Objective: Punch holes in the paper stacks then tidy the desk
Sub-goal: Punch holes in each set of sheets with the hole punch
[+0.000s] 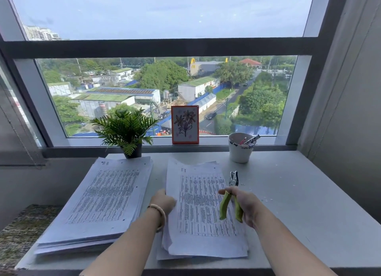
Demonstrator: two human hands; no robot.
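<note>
Two stacks of printed paper lie on the white desk (299, 193). The thick left stack (99, 203) shows small punched holes along its edges. The thinner right stack (202, 209) lies in front of me, its top sheets slightly lifted. My left hand (164, 203) grips the left edge of the right stack's top sheets. My right hand (246, 205) holds a hole punch (231, 197) with green handles and a metal head, just above the right edge of that stack. The handles are spread apart.
A potted fern (125, 129), a framed flower drawing (185, 124) and a white cup of pens (240, 148) stand along the window sill at the back. Paper dots are scattered on the desk right of the punch. A patterned seat (20, 230) lies at lower left.
</note>
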